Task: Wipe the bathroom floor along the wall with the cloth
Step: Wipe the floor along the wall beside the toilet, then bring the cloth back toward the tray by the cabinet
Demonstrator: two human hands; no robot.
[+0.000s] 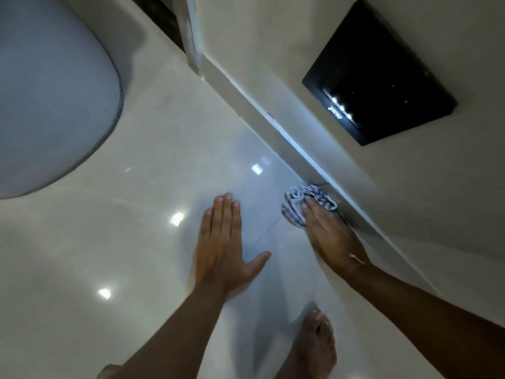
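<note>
A crumpled blue-and-white striped cloth (296,205) lies on the glossy pale floor (153,187), right against the foot of the beige wall (287,64). My right hand (329,233) presses down on the cloth, fingers spread over it and covering its near part. My left hand (222,246) rests flat on the tiles a little left of the cloth, palm down, fingers together and thumb out, holding nothing.
A white toilet (52,99) fills the upper left. A black panel with small lights (382,75) is set in the wall above the cloth. A door frame corner (192,36) stands at the top centre. My bare foot (318,343) is on the floor below the hands.
</note>
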